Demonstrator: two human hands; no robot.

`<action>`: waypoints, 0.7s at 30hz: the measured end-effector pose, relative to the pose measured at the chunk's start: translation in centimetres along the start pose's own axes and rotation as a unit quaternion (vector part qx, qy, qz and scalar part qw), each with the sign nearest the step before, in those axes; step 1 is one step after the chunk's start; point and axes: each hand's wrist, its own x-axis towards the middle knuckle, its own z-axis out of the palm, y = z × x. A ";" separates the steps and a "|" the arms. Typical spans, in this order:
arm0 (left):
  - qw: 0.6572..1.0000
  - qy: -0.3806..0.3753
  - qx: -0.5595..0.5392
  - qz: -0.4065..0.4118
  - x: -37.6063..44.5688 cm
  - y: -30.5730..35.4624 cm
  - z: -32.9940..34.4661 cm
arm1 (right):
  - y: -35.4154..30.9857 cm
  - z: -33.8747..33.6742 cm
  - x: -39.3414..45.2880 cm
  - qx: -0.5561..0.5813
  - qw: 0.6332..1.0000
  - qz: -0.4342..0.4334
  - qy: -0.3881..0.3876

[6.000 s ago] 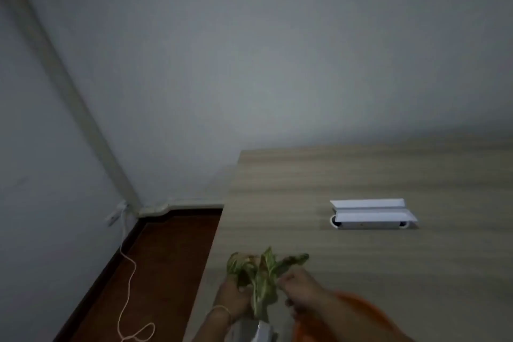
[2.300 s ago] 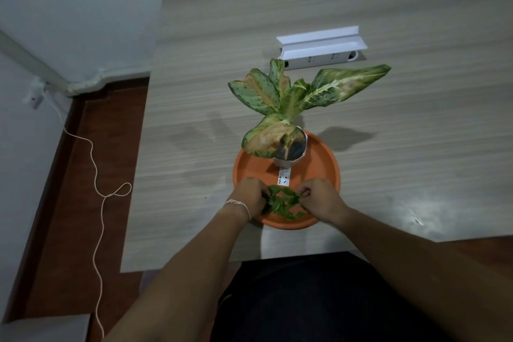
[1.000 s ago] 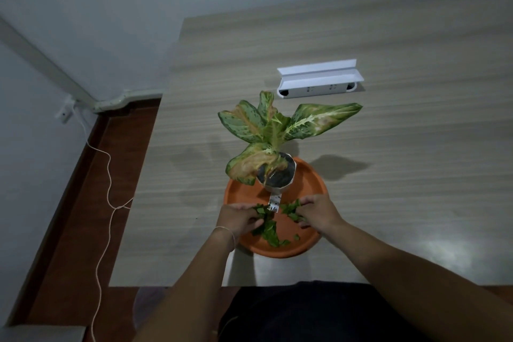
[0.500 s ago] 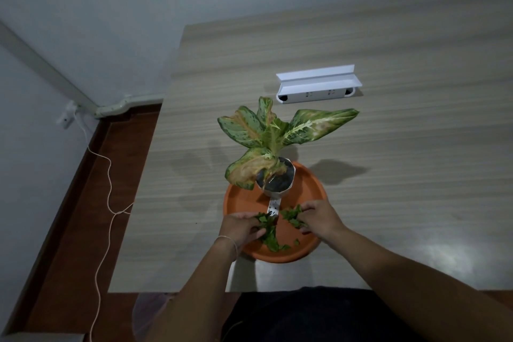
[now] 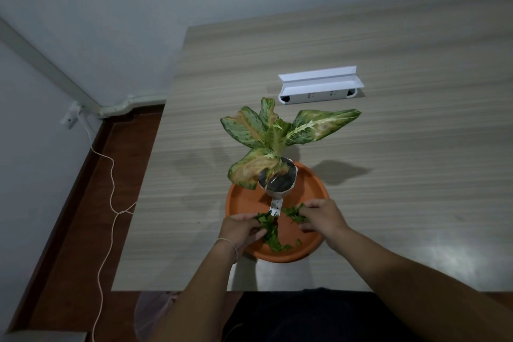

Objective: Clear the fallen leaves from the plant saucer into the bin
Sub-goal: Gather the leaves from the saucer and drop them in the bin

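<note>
Green fallen leaves [image 5: 270, 233] in orange saucer [image 5: 313, 189], between both hands

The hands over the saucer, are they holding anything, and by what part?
Each hand, left hand and right hand, pinches a clump of fallen leaves between its fingertips.

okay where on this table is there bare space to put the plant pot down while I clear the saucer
Bare wood lies right of the saucer, out to the table edge, and left of it too. Crowded: the saucer's near half, where both hands gather leaves.
</note>
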 end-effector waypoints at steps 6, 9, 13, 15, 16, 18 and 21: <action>0.999 0.014 -0.040 -0.006 -0.8 0.0 -1.6 | -1.1 1.4 -1.1 0.101 0.994 0.040 0.032; 0.998 0.021 -0.058 -0.005 -1.2 0.2 -3.0 | -1.3 3.0 -1.6 0.120 0.991 0.057 0.021; 0.996 0.028 -0.079 0.010 -1.5 0.1 -5.7 | -1.4 5.9 -2.6 0.139 0.988 0.061 0.005; 0.995 0.022 -0.093 0.013 -1.8 0.2 -7.4 | -1.3 7.7 -3.1 0.139 0.989 0.059 -0.003; 0.995 0.018 -0.099 0.016 -2.1 0.3 -8.3 | -1.3 8.7 -3.5 0.135 0.989 0.055 -0.005; 0.992 0.019 -0.120 0.023 -2.7 0.6 -10.4 | -1.3 11.1 -4.3 0.122 0.991 0.045 -0.013; 0.984 0.019 -0.172 0.041 -4.2 1.2 -15.0 | -1.3 15.8 -5.6 0.108 0.993 0.028 -0.026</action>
